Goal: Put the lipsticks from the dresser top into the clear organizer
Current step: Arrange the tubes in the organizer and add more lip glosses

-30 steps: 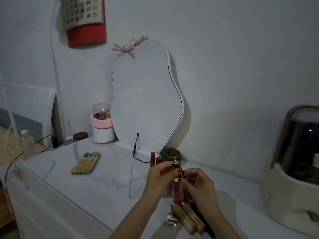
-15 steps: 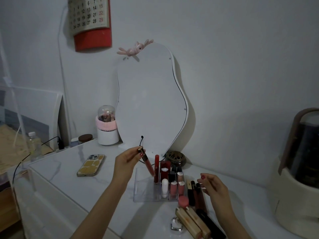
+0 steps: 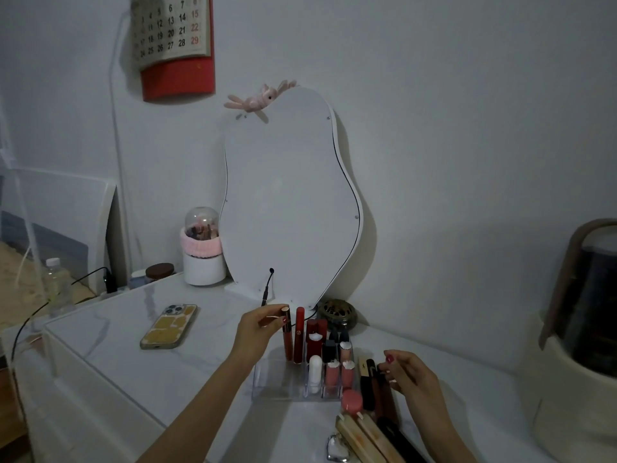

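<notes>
Head view: the left hand [image 3: 258,325] pinches the top of a slim red lipstick [image 3: 286,332], holding it upright at the back-left corner of the clear organizer [image 3: 273,379], just beside another tall red tube [image 3: 299,334] standing there. More lipsticks stand in the organizer's right-hand compartments. The right hand [image 3: 409,374] rests over a row of dark lipsticks [image 3: 375,384] lying on the worktop [image 3: 207,372] just right of the organizer, its fingers curled loosely; whether this grip has closed on one I cannot tell. A phone [image 3: 169,325] lies well to the left.
</notes>
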